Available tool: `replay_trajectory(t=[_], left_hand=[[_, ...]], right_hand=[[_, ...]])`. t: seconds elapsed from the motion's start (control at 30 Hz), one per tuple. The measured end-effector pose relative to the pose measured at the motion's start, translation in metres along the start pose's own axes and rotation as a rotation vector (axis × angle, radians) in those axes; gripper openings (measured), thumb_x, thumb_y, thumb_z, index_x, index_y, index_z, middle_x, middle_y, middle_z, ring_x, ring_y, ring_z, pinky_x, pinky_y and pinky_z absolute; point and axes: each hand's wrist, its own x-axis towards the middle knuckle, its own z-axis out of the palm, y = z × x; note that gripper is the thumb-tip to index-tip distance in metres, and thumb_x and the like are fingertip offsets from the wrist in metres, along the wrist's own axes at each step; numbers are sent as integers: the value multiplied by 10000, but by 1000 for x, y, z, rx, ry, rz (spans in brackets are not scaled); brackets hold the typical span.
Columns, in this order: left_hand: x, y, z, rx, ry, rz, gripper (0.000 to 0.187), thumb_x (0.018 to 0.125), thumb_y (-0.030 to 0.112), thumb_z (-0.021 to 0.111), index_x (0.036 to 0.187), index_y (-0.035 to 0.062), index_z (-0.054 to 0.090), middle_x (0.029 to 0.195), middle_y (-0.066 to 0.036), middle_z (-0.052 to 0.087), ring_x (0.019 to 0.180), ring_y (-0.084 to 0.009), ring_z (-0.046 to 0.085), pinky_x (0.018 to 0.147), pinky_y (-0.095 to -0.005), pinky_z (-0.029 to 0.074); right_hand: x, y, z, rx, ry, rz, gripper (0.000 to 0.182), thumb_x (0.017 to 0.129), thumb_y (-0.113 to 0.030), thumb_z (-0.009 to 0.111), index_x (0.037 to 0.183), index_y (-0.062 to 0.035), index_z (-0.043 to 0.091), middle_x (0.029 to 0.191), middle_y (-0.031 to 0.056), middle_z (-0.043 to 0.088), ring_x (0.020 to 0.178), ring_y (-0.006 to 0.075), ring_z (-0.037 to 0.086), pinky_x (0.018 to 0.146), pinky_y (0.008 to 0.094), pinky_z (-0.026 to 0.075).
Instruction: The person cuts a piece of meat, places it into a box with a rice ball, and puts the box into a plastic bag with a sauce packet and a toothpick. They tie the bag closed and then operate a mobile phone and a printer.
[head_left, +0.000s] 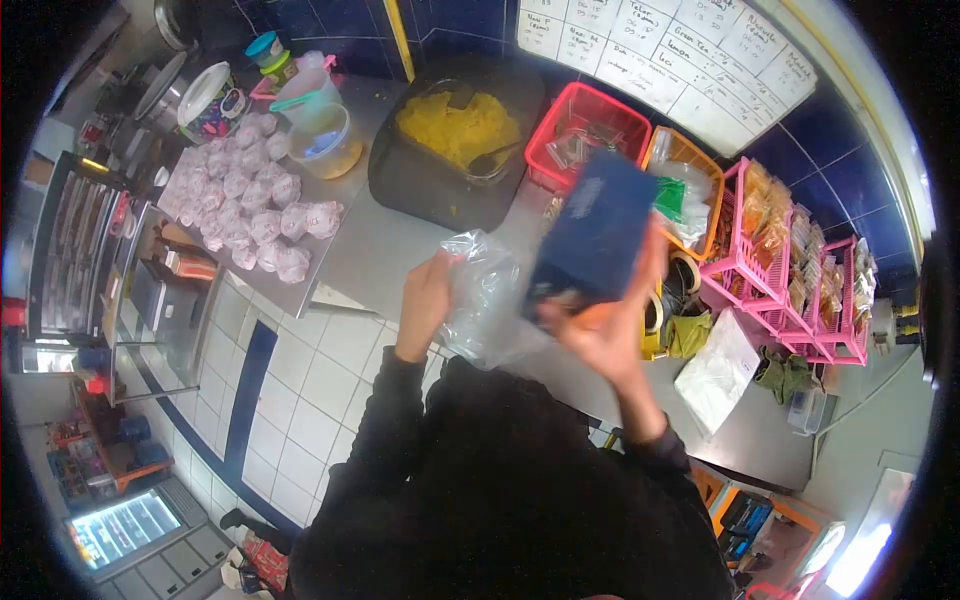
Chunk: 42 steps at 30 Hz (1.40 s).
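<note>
My left hand (425, 302) is closed on the edge of a clear plastic bag (478, 305), which hangs crumpled in front of my body. In my right hand (612, 345) is a dark blue box (592, 232), tilted and blurred by motion. Something orange shows between the box and my palm; I cannot make out what it is. The box is just right of the bag, over the steel counter (375, 245). Behind both hands stands a dark grey tub (400, 165) of yellow food (450, 125) with a spoon in it.
Several wrapped white bundles (240, 190) cover the counter's left end, beside plastic tubs (325, 145). A red basket (575, 100), an orange basket (710, 165) and pink racks (760, 240) of packets line the wall. A white bag (718, 370) lies at right.
</note>
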Motion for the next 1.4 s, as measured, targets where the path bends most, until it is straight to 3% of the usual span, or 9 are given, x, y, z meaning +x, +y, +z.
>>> replay_trajectory(t=[0.13,0.3,0.67,0.87,0.97,1.17,1.33,1.37,1.4], left_hand=[[3,-22,17,-306,176,227,407,1036,307,510,1073,-34,728,751,-28,659,649,-95,559,578,-313,449],[6,-40,-10,-263,141,-228,410,1055,344,497,1048,1,720,698,-18,615,603,-88,542,543,-285,427],[-20,-16,33,-280,15,-22,435,1082,344,451,1227,11,690,559,21,466,493,-63,444,483,-239,373],[-41,-2,28,-208,-298,-242,391,1082,309,458,1041,-5,689,606,-21,527,561,-105,547,551,-320,462],[-30,-35,37,444,-12,537,458,1096,350,440,858,28,663,695,-37,566,691,-130,574,690,-318,483],[-32,7,24,13,-627,-149,437,1057,326,508,802,12,674,829,-78,620,807,-209,597,792,-353,455],[-32,26,40,279,-463,646,488,1070,371,489,757,31,647,746,-9,591,778,-168,577,798,-313,440],[-30,31,30,138,-682,76,536,1088,414,441,790,34,672,746,1,576,757,-156,591,789,-295,469],[-29,37,28,135,-682,84,536,1088,414,441,790,34,672,746,1,576,757,-156,591,789,-295,469]], right_hand=[[-28,53,87,85,-144,-133,1223,657,-246,933,1574,-29,154,1509,223,343,1408,357,364,1143,495,326],[-71,107,90,-35,-374,-151,1128,610,-315,955,1536,-155,331,1418,289,376,1259,486,443,1074,526,398],[-48,94,13,-585,-940,-177,1120,572,-475,916,1536,-453,345,1343,121,516,1325,314,484,1145,741,194],[-47,108,-3,-902,-932,-98,1168,558,-518,907,1555,-453,301,1269,92,563,1265,286,524,1143,734,214],[-51,106,-5,-901,-944,-7,1158,557,-543,896,1553,-439,314,1248,97,577,1246,286,528,1145,739,196],[-63,101,-15,-1105,-920,42,1053,623,-555,860,1538,-369,372,1252,103,587,1241,321,523,1161,744,126],[-73,101,-16,-1157,-900,111,982,656,-533,850,1509,-288,429,1202,127,600,1238,343,518,1143,707,210],[-73,103,-17,-1203,-895,161,1000,655,-534,854,1518,-286,414,1223,132,600,1247,343,515,1138,694,227],[-72,106,-22,-1211,-890,158,1000,655,-534,854,1518,-286,414,1223,132,600,1247,343,515,1138,694,227]])
